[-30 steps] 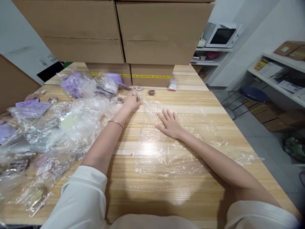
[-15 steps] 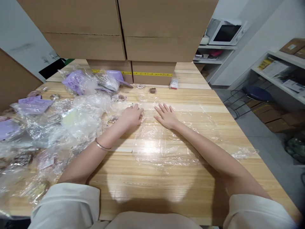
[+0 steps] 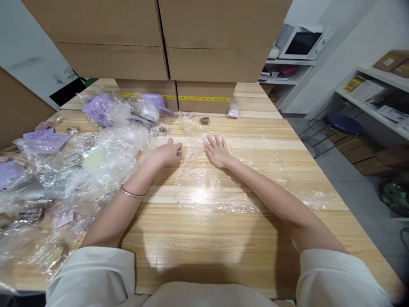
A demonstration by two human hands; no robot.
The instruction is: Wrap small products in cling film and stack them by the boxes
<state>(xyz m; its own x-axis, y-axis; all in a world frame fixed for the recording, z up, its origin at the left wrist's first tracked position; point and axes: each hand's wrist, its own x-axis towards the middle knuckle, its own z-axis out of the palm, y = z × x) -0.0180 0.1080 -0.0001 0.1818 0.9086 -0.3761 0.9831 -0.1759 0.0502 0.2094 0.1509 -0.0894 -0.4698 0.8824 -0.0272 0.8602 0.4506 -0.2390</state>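
A wide sheet of clear plastic film (image 3: 220, 198) lies wrinkled across the wooden table (image 3: 191, 251) in front of me. At its left edge is my left hand (image 3: 169, 153), with fingers curled and closed on the film; the pinched part is mostly hidden under the fingers. My right hand (image 3: 217, 152) rests flat on the film's upper part, palm down and fingers spread. Just beyond the hands lies a small brown item (image 3: 205, 121) in clear wrap.
Crumpled clear bags (image 3: 115, 149) and purple packets (image 3: 46, 140) crowd the left side. Large cardboard boxes (image 3: 207, 64) stand at the back, with a small white-and-red packet (image 3: 233, 111) before them. Right of the table are a blue stool (image 3: 343, 123) and shelves (image 3: 380, 94).
My left hand has moved left and slightly toward me. The film has slid left, its crumpled right end nearer the middle. My right hand has shifted slightly left, still flat.
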